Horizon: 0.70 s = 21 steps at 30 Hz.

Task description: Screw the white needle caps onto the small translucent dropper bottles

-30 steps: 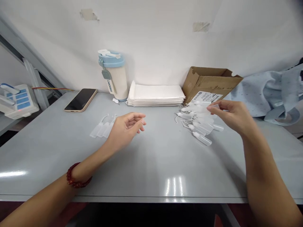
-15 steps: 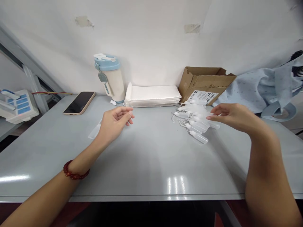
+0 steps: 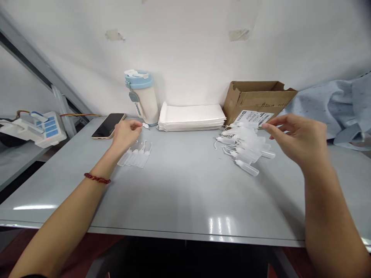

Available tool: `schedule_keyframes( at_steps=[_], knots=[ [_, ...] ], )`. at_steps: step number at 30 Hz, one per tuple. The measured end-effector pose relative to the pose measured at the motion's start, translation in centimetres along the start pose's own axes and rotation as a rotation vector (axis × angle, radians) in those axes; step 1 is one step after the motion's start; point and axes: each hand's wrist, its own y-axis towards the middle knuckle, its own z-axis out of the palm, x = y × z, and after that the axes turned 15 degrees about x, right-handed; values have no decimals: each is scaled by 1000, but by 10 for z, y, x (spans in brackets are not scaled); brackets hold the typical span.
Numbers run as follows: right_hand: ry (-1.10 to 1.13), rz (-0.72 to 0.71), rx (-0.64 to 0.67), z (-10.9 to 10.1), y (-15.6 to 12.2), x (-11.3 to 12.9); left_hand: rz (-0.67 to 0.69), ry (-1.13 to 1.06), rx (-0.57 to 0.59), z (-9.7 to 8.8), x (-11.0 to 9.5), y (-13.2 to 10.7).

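Observation:
At the left, my left hand [image 3: 126, 133] has its thumb and fingers drawn together at the edge of a small white scrap [image 3: 145, 126] by the tumbler's base. Beneath that wrist, several small clear plastic squeeze bottles [image 3: 135, 158] with thin tips lie side by side on the table. My right hand [image 3: 298, 135] is at the right edge of a heap of similar squeeze bottles [image 3: 245, 144]. Its thumb and index finger pinch the end of one bottle at the top of the heap; the other fingers are curled.
A grey table [image 3: 179, 193] meets a white wall. Along the back stand a blue-lidded tumbler [image 3: 145, 98], a stack of white padded envelopes [image 3: 193, 116] and an open cardboard box [image 3: 257, 98]. A phone [image 3: 108, 125] lies left, a power strip [image 3: 50, 129] beyond it, light blue cloth [image 3: 333, 104] right.
My left hand has moved up and left to the white scrap, uncovering the row of bottles. My right hand has closed at the heap's edge. The view has shifted slightly.

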Motion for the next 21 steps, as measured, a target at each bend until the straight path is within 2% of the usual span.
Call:
schedule_keyframes(
  at_steps=[6,11,16,21],
  knots=[
    [1,-214,31,19,-7,16,114,243,139,7,9,27],
    [-17,-302,124,30,-12,22,154,334,240,8,19,37],
    [-4,-348,230,43,-14,23,144,309,280,3,23,33],
    [176,-347,485,69,-26,47,127,185,243,-2,16,16]
  ],
)
